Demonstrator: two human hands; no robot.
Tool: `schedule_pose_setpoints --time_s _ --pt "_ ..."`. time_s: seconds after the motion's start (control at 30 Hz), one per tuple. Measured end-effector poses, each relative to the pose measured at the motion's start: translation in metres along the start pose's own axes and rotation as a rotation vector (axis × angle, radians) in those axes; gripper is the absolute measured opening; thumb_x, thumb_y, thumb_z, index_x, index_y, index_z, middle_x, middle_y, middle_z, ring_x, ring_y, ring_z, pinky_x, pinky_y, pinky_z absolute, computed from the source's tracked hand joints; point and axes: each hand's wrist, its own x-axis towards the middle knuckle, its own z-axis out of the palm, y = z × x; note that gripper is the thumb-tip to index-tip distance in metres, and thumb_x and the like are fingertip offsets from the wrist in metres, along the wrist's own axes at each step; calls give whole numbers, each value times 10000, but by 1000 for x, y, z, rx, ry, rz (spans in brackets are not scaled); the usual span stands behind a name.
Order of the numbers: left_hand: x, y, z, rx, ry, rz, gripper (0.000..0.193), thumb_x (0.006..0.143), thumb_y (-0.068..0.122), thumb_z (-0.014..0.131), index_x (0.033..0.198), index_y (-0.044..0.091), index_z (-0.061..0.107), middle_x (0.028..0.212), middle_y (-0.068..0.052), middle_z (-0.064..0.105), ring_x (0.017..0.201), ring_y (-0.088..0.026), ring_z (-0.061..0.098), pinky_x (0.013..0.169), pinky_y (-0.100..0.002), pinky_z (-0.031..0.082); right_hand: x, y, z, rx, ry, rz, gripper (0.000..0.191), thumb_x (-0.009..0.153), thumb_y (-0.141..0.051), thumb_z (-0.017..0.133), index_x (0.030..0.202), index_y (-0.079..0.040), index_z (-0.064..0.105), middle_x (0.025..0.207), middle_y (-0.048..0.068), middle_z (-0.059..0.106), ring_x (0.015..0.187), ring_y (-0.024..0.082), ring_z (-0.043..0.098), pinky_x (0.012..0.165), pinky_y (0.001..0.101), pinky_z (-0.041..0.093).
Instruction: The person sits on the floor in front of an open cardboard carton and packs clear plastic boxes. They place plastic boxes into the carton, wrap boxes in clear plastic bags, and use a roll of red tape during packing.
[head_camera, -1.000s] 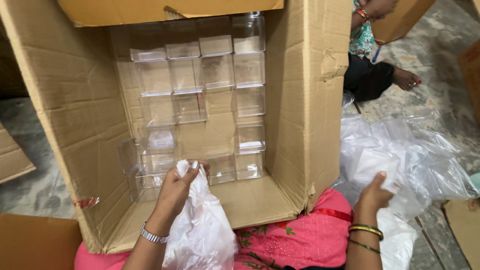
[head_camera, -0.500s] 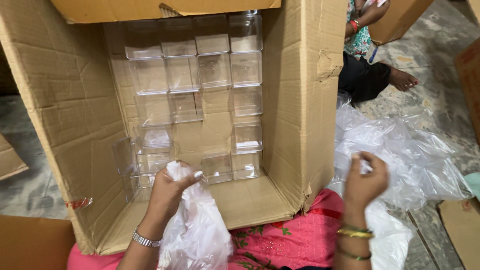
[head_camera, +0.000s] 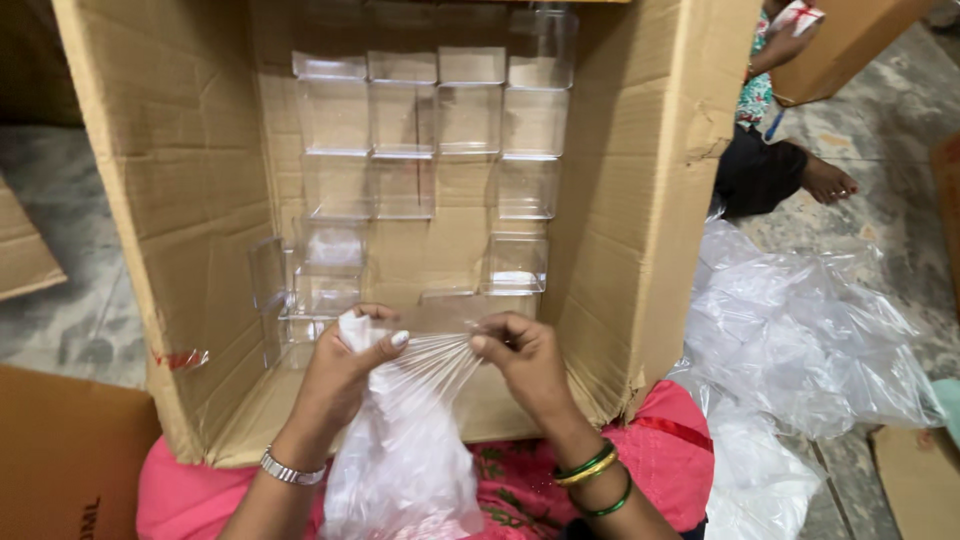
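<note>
A clear plastic bag hangs over my lap, its top pulled taut between both hands. My left hand grips the bunched top of the bag at the left. My right hand pinches the stretched film at the right. Both hands are at the mouth of a big cardboard box lying on its side. Several clear plastic boxes are stacked in rows against the box's back wall.
A heap of clear plastic bags lies on the floor at the right. Another person's foot and a cardboard carton are at the upper right. More cardboard sits at the lower left.
My right hand has come in from the plastic heap at the right and taken hold of the bag's top. The bag is now stretched between both hands.
</note>
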Motion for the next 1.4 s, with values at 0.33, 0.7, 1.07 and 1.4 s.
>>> schedule_pose_setpoints --time_s 0.33,0.7,1.07,1.4 --pt "-16 -25 -1 77 0 -51 148 823 -48 730 949 8 679 909 -54 739 812 -142 725 745 -304 627 -17 28 -5 59 79 122 120 886 -25 742 998 16 732 826 25 736 682 90 648 615 260 567" --pt "-26 -36 -11 219 -57 -1 128 895 -8 745 1011 9 694 969 -28 737 859 -90 695 766 -253 590 -64 46 -5 45 121 92 174 975 -123 682 1080 10 724 959 0 731 847 49 666 786 197 550" --pt "-28 -48 -8 -68 -211 -103 219 1056 284 663 1015 72 701 860 46 645 747 -50 573 649 -243 478 -52 60 -13 66 -14 180 305 1090 -271 621 1036 9 728 928 13 700 811 64 610 744 242 516" --pt "37 -44 -23 -559 -105 -321 231 936 236 703 1060 43 672 924 -60 711 824 -172 699 732 -341 580 17 -1 -32 770 -7 445 226 930 -223 598 1034 -34 665 943 86 732 840 197 698 800 374 596"
